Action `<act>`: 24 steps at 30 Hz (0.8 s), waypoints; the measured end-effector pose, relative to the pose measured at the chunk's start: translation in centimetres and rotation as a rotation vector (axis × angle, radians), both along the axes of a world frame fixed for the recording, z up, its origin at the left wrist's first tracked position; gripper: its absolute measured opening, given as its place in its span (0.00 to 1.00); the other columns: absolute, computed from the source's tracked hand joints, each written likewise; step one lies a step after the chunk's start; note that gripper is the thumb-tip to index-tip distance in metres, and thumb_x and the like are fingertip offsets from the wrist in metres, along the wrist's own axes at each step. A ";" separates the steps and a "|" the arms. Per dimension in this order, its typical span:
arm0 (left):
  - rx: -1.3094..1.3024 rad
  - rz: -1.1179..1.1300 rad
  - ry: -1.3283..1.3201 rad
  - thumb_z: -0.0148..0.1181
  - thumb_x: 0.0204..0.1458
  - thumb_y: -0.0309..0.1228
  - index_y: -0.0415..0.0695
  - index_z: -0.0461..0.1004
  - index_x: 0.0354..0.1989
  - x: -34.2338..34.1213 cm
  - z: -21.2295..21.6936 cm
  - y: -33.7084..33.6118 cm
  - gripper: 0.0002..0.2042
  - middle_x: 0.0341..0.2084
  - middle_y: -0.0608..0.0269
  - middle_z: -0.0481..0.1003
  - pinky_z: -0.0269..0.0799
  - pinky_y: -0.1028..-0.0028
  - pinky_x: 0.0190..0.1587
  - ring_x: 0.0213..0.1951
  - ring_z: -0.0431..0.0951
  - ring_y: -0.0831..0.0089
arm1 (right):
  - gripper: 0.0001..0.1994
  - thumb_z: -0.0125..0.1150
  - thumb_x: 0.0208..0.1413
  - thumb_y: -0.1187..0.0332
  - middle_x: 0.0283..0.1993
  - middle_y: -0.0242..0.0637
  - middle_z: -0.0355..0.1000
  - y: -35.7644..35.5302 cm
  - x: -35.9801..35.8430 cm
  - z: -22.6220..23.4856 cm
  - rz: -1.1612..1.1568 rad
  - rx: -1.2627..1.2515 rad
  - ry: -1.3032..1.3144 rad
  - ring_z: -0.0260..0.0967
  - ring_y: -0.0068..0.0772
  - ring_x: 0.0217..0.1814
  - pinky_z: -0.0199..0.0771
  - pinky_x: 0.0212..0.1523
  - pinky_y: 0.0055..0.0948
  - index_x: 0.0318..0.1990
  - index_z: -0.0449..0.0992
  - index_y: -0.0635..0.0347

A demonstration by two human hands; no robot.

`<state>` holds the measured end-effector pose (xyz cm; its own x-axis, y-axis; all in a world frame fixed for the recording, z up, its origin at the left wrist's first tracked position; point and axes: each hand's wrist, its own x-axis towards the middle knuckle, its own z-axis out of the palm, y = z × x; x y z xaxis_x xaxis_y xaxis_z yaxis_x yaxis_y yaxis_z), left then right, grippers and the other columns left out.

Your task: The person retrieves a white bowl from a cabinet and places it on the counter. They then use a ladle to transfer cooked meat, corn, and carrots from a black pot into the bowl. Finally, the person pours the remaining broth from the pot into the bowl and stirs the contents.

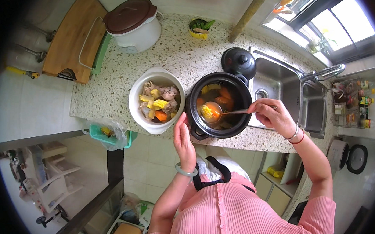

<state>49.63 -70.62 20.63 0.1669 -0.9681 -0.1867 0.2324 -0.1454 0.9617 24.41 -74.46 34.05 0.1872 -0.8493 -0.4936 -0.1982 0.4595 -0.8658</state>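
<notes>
One black pot [218, 106] stands on the speckled table [112, 92], and one white bowl [156, 100] touches its left side. My right hand [273, 116], at the pot's right rim, has its grip clenched on one ladle [221, 111]. The ladle's long axis runs left to right, its cup pointing left over the pot's middle, carrying one piece of corn [207, 111] in orange broth. My left hand [184, 143] is released, flat against the pot's near-left wall. The bowl holds meat, several corn pieces and carrot. One black lid [239, 61] lies just behind the pot.
</notes>
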 end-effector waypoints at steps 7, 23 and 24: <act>-0.011 0.008 0.129 0.34 0.68 0.40 0.35 0.56 0.66 -0.7 1.0 -1.3 0.24 0.65 0.52 0.58 0.49 0.66 0.70 0.67 0.57 0.64 | 0.14 0.44 0.66 0.68 0.18 0.20 0.54 -0.7 -0.4 1.4 -0.036 -0.071 0.006 0.44 0.09 0.17 0.40 0.17 0.16 0.40 0.74 0.69; -0.097 0.139 0.155 0.34 0.68 0.43 0.36 0.52 0.68 3.3 0.5 -2.0 0.27 0.66 0.51 0.55 0.44 0.64 0.71 0.68 0.54 0.64 | 0.13 0.44 0.64 0.69 0.18 0.22 0.56 -8.1 8.1 3.5 0.020 0.010 -0.110 0.44 0.10 0.14 0.40 0.14 0.15 0.40 0.75 0.67; -0.096 0.153 0.156 0.34 0.68 0.43 0.36 0.52 0.67 3.6 0.3 -1.8 0.26 0.66 0.51 0.56 0.44 0.65 0.71 0.68 0.54 0.64 | 0.13 0.42 0.65 0.70 0.19 0.24 0.57 -8.6 9.0 2.6 0.068 0.007 -0.110 0.44 0.10 0.14 0.39 0.13 0.15 0.43 0.73 0.67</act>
